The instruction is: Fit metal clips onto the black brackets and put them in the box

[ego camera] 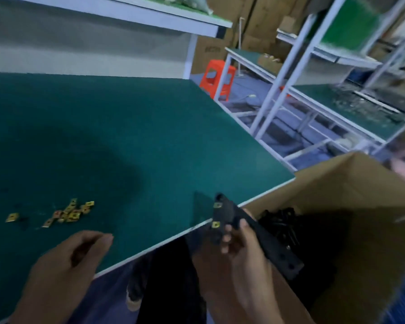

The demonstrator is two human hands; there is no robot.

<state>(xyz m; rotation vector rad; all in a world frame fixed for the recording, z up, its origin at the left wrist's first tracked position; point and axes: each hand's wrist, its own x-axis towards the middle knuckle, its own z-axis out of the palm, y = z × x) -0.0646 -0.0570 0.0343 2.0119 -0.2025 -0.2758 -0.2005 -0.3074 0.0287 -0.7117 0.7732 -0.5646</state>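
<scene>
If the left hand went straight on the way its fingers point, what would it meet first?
Probably nothing: the left hand points across bare green table. The metal clips lie off to its left, the black bracket to its right, though height is unclear.

- The right hand (243, 258) covers the middle of the black bracket (276, 249).
- The bottom edge cuts off the left hand (63, 272) at the wrist.
- The black heap (281, 223) in the box (360, 195) is a dark blur.
- The clips (68, 212) on the desk (126, 136) are too small to count.
</scene>
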